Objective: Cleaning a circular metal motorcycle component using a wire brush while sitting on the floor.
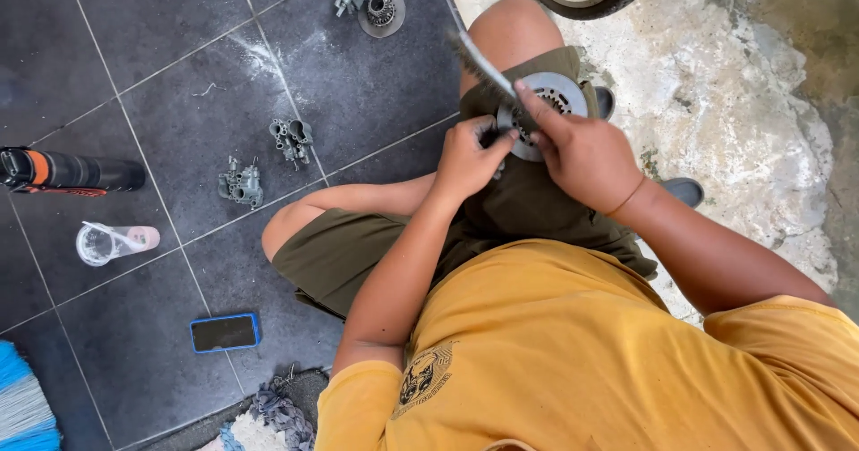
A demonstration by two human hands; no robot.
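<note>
A seated person steadies a round metal disc (pixel 548 102) over the lap, the left hand (pixel 467 157) gripping its near edge so it cannot turn while the right hand (pixel 580 151), clenched on a wire brush (pixel 483 68), works bristles across its face. Left of the disc, two carburettor bodies (pixel 267 163) lie on the floor tiles (pixel 179 102) within reach.
</note>
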